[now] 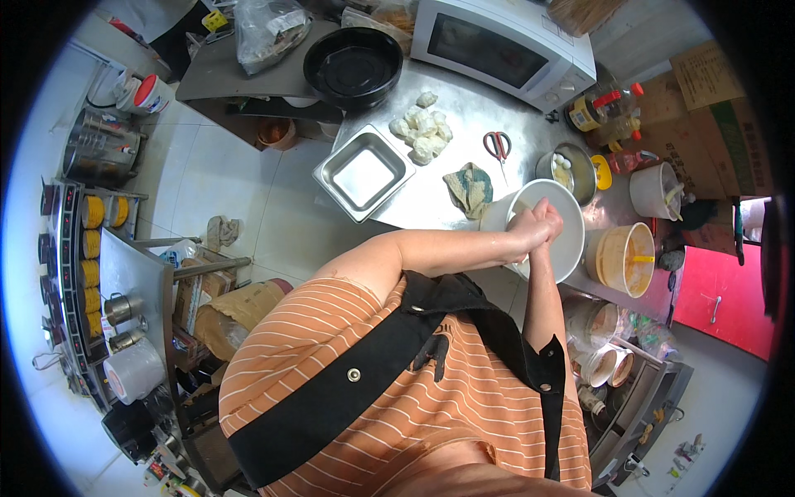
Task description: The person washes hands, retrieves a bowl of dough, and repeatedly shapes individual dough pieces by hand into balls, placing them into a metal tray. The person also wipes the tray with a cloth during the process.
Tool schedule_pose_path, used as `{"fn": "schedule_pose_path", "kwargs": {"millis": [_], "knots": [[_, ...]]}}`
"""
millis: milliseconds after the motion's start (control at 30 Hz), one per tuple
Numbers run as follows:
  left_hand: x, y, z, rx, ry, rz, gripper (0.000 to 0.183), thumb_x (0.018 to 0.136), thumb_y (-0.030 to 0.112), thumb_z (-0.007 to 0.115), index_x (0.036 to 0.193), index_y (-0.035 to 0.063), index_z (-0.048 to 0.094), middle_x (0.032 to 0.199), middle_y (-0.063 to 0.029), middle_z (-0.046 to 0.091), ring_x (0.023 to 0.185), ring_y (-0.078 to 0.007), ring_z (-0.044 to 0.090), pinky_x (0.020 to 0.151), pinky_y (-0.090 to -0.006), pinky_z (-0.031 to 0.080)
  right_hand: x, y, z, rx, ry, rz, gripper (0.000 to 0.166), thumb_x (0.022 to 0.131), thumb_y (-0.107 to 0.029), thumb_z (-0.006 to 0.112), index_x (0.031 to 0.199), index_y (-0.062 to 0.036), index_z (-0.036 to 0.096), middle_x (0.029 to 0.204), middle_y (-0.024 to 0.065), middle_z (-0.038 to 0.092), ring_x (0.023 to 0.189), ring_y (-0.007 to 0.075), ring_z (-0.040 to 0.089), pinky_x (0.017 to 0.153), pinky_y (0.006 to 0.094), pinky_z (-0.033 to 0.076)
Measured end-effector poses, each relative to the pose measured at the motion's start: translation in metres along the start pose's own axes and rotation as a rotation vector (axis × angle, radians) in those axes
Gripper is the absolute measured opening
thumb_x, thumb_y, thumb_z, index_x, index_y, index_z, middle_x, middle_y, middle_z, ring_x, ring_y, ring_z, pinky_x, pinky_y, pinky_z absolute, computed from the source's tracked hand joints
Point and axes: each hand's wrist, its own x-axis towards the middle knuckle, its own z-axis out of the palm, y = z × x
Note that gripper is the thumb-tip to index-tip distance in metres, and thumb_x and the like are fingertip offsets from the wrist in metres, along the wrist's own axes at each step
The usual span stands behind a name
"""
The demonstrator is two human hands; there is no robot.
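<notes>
My left hand (525,231) and my right hand (549,218) are clasped together over a white plastic bucket (568,251). The left wrist crosses the bucket's near-left rim. Whatever may lie between the palms is hidden. The bucket stands at the near edge of a stainless steel table (428,208); its bottom is mostly covered by the hands. A green and beige cloth (470,189) touches or nearly touches its left side. Farther left, a heap of pale, lumpy clumps (425,133) lies on the table. A rectangular steel pan (366,178) sits at the left corner.
Scissors (499,148) lie behind the cloth. A metal bowl (582,174) with white round pieces stands right of the bucket, beside a tub (599,256) with orange residue. A microwave (497,46), a black round pan (354,68) and several bottles (584,115) line the back.
</notes>
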Motion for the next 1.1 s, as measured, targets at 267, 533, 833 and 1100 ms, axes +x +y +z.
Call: {"fn": "schedule_pose_path", "kwargs": {"millis": [267, 533, 833, 1100], "knots": [[-0.003, 0.003, 0.000, 0.007, -0.053, 0.007, 0.060, 0.061, 0.011, 0.054, 0.115, -0.0114, 0.040, 0.092, -0.0212, 0.053, 0.086, -0.0220, 0.055, 0.070, -0.0297, 0.044, -0.003, 0.023, 0.006, 0.255, -0.139, -0.139, 0.027, 0.070, -0.023, 0.055, 0.055, -0.0037, 0.044, 0.048, 0.0100, 0.041, 0.045, 0.0225, 0.038, 0.043, 0.0369, 0.032], [-0.025, 0.035, -0.043, 0.103, -0.501, 0.089, 0.061, 0.068, 0.010, 0.055, 0.125, -0.0031, 0.035, 0.123, -0.0173, 0.044, 0.100, -0.0190, 0.051, 0.073, -0.0279, 0.045, 0.037, 0.030, -0.052, -0.391, -0.448, -0.181, 0.038, 0.082, -0.033, 0.054, 0.061, -0.0008, 0.057, 0.050, 0.0060, 0.051, 0.049, 0.0153, 0.051, 0.048, 0.0299, 0.040], [-0.058, -0.012, -0.224, 0.146, -0.015, -0.028, 0.028, 0.078, 0.006, 0.048, 0.104, -0.0005, 0.053, 0.096, -0.0091, 0.058, 0.077, -0.0131, 0.056, 0.065, -0.0237, 0.046, -0.020, -0.160, 0.003, 0.578, -0.914, 0.254, 0.021, 0.083, -0.029, 0.053, 0.079, -0.0085, 0.056, 0.069, -0.0015, 0.051, 0.058, 0.0071, 0.046, 0.049, 0.0215, 0.037], [-0.103, -0.051, -0.324, -0.012, 0.608, 0.142, 0.024, 0.076, 0.003, 0.050, 0.101, -0.0004, 0.050, 0.088, -0.0088, 0.055, 0.066, -0.0102, 0.051, 0.054, -0.0207, 0.042, -0.021, -0.188, 0.014, 0.534, -1.090, 0.073, 0.034, 0.082, -0.029, 0.056, 0.096, 0.0027, 0.057, 0.091, 0.0110, 0.060, 0.080, 0.0165, 0.059, 0.066, 0.0274, 0.050]]}}
